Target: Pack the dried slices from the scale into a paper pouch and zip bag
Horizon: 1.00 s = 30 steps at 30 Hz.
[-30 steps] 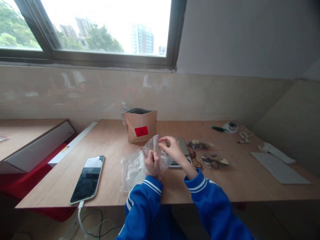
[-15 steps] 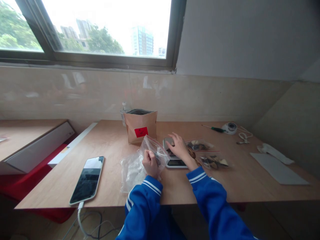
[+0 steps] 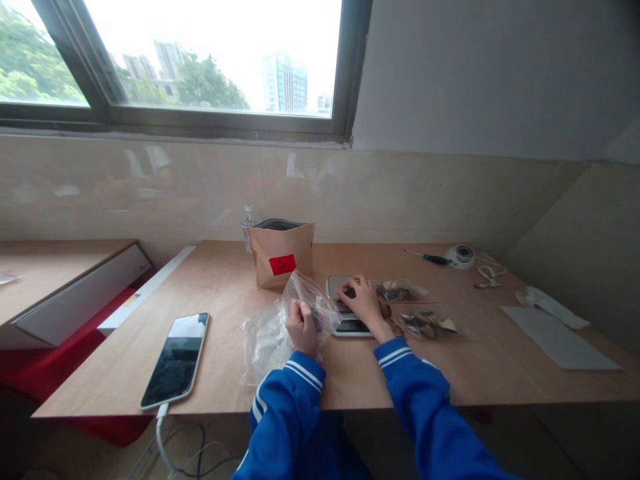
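Zip bag (image 3: pixel 311 303), clear, thin, limp, slippery film; sits at desk (image 3: pixel 225 293) centre, 9 o'clock of scale (image 3: pixel 345 308). Left hand (image 3: pixel 301 328) pinches bag rim, best hold there. Right hand (image 3: pixel 364 303) lies loosely curled over dried pieces on scale, grasp unclear.

Quick count from my feed, taking the brown paper pouch (image 3: pixel 281 257) with the red label as my landmark; there's one of those. One small clear bottle (image 3: pixel 247 225) is just behind its left edge. One phone (image 3: pixel 176 359) lies well to its front left, on a cable. One digital scale (image 3: pixel 346 308) sits just to its right. I count two filled zip bags right of the scale: one (image 3: pixel 400 291), two (image 3: pixel 429 323). One empty zip bag (image 3: pixel 313 308) is held up in front of the pouch, above a pile of clear bags (image 3: pixel 264 340) I can't count. Far right of the pouch there's one green screwdriver (image 3: pixel 429 257) and one tape roll (image 3: pixel 460 255). Two hands: left (image 3: pixel 301 327), right (image 3: pixel 363 301).
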Tool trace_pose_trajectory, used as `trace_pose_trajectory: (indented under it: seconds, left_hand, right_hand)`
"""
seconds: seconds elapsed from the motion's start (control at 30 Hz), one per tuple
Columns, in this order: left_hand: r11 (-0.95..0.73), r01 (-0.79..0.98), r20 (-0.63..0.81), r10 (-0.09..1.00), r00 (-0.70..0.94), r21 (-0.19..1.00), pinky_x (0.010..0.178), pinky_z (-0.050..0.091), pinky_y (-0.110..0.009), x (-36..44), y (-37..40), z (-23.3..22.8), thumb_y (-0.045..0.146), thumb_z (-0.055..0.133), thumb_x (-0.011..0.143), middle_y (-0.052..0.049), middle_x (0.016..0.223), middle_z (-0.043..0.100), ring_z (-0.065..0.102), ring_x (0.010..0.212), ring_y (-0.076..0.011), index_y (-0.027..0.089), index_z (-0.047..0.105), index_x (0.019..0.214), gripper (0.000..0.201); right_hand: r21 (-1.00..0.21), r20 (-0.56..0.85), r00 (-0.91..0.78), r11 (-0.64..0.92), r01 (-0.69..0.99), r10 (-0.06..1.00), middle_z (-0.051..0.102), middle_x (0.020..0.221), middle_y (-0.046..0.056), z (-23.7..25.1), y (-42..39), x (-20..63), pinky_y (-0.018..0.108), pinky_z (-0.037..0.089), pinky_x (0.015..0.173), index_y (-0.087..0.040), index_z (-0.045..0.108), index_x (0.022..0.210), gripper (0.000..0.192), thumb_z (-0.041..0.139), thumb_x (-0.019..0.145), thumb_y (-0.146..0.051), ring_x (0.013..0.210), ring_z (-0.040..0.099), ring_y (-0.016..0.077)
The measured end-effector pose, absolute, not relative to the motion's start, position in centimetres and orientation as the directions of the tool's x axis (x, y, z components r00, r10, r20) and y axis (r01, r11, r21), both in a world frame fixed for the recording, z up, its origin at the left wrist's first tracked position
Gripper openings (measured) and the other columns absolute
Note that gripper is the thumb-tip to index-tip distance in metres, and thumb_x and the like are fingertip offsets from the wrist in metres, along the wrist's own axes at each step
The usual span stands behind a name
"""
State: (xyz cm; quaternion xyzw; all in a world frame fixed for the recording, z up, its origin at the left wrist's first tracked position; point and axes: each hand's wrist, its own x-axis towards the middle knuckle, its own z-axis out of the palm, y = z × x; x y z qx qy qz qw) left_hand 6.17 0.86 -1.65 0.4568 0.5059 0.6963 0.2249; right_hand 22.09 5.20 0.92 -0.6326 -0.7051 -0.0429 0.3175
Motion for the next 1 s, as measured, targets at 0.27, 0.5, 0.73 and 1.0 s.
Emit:
trace_pose_trajectory:
  seconds: [0.27,0.5,0.73,1.0]
  left_hand:
    - [-0.374,0.162,0.405,0.785,-0.468,0.913,0.046,0.029,-0.021,6.1,0.9,-1.8,0.036,0.038,0.090,0.007,0.050,0.035,0.035,0.043,-0.0092,0.021,0.038,0.064,0.030]
    - [-0.395,0.180,0.432,0.770,-0.470,0.901,0.046,0.028,-0.021,6.1,0.7,-1.3,0.034,0.039,0.089,0.006,0.049,0.034,0.035,0.044,-0.0094,0.021,0.037,0.063,0.030]
    - [-0.415,0.201,0.460,0.764,-0.453,0.887,0.049,0.029,-0.022,6.1,0.7,-1.1,0.032,0.039,0.089,0.006,0.050,0.033,0.035,0.046,-0.0101,0.021,0.036,0.062,0.030]
    - [-0.417,0.209,0.466,0.761,-0.452,0.884,0.050,0.031,-0.022,6.0,0.8,-1.3,0.031,0.040,0.088,0.006,0.050,0.036,0.036,0.047,-0.0098,0.020,0.039,0.062,0.028]
  right_hand:
    - [-0.359,0.560,0.056,0.181,0.916,0.827,0.057,0.092,0.006,1.3,5.2,22.9,0.029,0.042,0.072,-0.023,0.064,0.094,0.022,0.049,0.087,-0.037,0.083,0.058,0.0197]
    - [-0.557,0.563,0.163,0.226,0.799,0.810,0.061,0.100,0.009,2.0,5.3,23.1,0.032,0.045,0.076,-0.019,0.059,0.100,0.024,0.046,0.085,-0.032,0.090,0.060,0.0222]
    - [-0.792,0.541,0.291,0.362,0.491,0.789,0.065,0.091,0.008,6.9,4.5,19.3,0.034,0.048,0.079,-0.017,0.058,0.097,0.029,0.051,0.083,-0.041,0.086,0.061,0.0207]
    - [-0.683,0.599,0.095,0.444,0.580,0.795,0.057,0.097,0.009,8.6,3.1,14.1,0.033,0.048,0.076,-0.019,0.047,0.097,0.019,0.052,0.082,-0.030,0.085,0.058,0.0203]
